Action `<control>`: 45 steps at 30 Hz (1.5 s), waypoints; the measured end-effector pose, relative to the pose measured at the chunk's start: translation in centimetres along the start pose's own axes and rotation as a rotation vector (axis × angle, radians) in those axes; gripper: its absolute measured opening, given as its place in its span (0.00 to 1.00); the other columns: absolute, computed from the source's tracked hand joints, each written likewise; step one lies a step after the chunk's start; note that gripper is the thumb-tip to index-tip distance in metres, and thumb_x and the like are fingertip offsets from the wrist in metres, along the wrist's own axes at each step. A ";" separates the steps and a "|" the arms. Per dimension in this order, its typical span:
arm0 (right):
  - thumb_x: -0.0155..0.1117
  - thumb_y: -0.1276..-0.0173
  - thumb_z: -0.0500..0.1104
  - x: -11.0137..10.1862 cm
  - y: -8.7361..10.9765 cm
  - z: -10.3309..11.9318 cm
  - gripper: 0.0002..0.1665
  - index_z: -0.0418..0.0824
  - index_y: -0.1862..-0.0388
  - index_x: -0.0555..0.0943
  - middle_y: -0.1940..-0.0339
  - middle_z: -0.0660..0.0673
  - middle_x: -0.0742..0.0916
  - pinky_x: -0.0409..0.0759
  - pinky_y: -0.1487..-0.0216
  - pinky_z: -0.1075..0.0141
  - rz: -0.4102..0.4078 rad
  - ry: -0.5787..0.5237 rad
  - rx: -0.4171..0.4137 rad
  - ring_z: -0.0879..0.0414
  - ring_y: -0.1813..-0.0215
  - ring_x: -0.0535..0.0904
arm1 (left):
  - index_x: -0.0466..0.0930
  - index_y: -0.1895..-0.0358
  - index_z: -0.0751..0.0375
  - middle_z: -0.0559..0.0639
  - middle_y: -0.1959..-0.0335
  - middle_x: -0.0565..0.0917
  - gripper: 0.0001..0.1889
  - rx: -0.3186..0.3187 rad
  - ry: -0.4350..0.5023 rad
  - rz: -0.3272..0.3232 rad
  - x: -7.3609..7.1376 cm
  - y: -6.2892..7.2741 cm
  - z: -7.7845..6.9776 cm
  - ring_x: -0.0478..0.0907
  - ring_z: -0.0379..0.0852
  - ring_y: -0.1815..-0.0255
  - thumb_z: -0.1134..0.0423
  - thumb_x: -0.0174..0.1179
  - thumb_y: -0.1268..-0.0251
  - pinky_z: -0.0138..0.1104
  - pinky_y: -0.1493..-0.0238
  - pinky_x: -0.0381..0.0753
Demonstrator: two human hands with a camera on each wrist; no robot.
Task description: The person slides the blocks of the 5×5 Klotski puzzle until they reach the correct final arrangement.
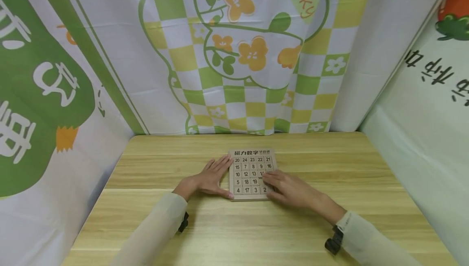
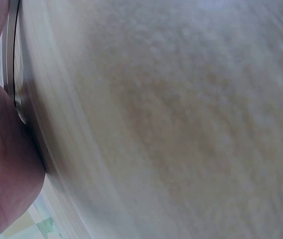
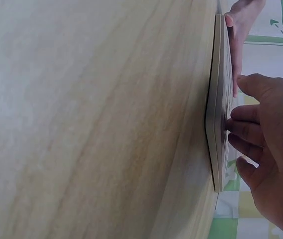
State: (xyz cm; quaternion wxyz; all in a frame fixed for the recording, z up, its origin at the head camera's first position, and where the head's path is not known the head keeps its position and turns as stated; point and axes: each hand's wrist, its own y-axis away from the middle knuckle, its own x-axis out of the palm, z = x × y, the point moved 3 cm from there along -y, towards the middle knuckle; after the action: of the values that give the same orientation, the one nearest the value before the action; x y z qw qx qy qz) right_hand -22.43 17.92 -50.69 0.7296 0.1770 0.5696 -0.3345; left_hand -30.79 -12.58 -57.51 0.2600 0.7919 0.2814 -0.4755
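A wooden number slide puzzle (image 1: 246, 196) lies flat on the table, its square tiles printed with black numbers. Along its left edge rests my left hand (image 1: 211, 177), fingers stretched to the upper left side and thumb at the lower left corner. My right hand (image 1: 291, 188) reaches in from the right, fingertips on the tiles beside number 14 and covering several at the right side. A dark gap shows just under the 14. In the right wrist view, the bent fingers (image 3: 248, 132) touch the face of the puzzle (image 3: 217, 114), with the thumb held apart from them.
The wood-grain table (image 1: 234, 233) extends around the puzzle on all sides. Behind it hangs a green and yellow checked curtain (image 1: 234, 95), with printed white cloth at left and right. Black straps with small devices (image 1: 333, 240) sit on both wrists.
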 end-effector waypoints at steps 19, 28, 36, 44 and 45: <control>0.66 0.21 0.52 -0.2 -0.3 0.5 0.33 0.33 0.27 0.77 0.26 0.35 0.80 0.71 0.24 0.41 -0.015 0.019 -0.016 0.36 0.24 0.73 | 0.25 0.12 0.48 0.50 0.12 0.26 0.76 -0.010 -0.035 0.009 0.2 -0.2 0.1 0.26 0.48 0.11 0.10 0.57 0.53 0.55 0.15 0.26; 0.66 0.21 0.53 0.2 -1.0 1.3 0.33 0.36 0.27 0.78 0.27 0.37 0.81 0.70 0.23 0.41 -0.001 -0.010 -0.042 0.37 0.25 0.75 | 0.28 0.12 0.50 0.51 0.12 0.27 0.76 -0.001 -0.019 0.000 0.2 -0.2 0.1 0.27 0.51 0.11 0.10 0.57 0.54 0.56 0.15 0.27; 0.65 0.21 0.53 0.7 -1.6 2.3 0.31 0.37 0.27 0.78 0.26 0.38 0.81 0.70 0.23 0.39 0.009 -0.038 -0.062 0.38 0.25 0.75 | 0.31 0.12 0.54 0.56 0.11 0.31 0.75 0.017 0.013 -0.006 -0.4 0.3 -0.6 0.30 0.56 0.11 0.13 0.59 0.51 0.59 0.15 0.29; 0.62 0.19 0.53 1.3 -2.2 3.0 0.32 0.38 0.25 0.76 0.24 0.38 0.78 0.67 0.21 0.41 0.043 -0.047 -0.070 0.39 0.22 0.73 | 0.34 0.12 0.58 0.61 0.11 0.33 0.74 0.028 0.038 0.003 -1.4 0.8 -1.7 0.32 0.60 0.11 0.16 0.63 0.48 0.61 0.15 0.30; 0.62 0.19 0.54 1.4 -2.2 3.1 0.32 0.38 0.24 0.76 0.24 0.39 0.79 0.68 0.21 0.41 0.042 -0.044 -0.074 0.39 0.22 0.73 | 0.34 0.12 0.58 0.60 0.11 0.33 0.74 0.025 0.031 0.002 -1.3 0.7 -1.6 0.32 0.59 0.11 0.16 0.62 0.48 0.60 0.15 0.29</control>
State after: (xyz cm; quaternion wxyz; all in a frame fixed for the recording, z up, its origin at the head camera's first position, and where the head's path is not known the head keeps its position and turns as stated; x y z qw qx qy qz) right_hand -21.57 13.94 -50.88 0.7548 0.1547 0.5616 -0.3017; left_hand -29.85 -12.29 -55.59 0.2464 0.8026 0.2785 -0.4664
